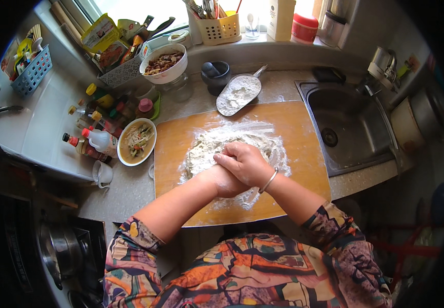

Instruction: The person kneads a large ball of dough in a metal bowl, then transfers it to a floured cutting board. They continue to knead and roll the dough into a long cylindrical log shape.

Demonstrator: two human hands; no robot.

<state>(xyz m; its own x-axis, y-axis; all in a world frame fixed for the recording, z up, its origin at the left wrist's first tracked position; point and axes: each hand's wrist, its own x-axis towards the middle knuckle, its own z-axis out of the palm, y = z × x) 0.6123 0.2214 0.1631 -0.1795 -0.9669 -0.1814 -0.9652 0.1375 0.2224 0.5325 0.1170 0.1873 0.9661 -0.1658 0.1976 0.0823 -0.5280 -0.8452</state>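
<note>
A floury, shaggy dough (206, 148) lies on an orange-brown board (302, 123), with loose flour all round it. My left hand (229, 183) presses down at the near side of the dough, mostly covered by the other hand, so its fingers are hidden. My right hand (247, 163), with a bangle at the wrist, lies over my left hand and its thumb and fingers wrap around it. Just beyond the board's far edge, a metal scoop (261, 72) full of white flour (239, 92) rests partly over the board.
An oval dish of soupy food (136, 142) stands at the board's left, beside several bottles (100, 140) and a white cup (102, 173). Behind are a bowl of brown pieces (164, 63) and a stone mortar (215, 77). A metal sink (353, 127) adjoins the right side.
</note>
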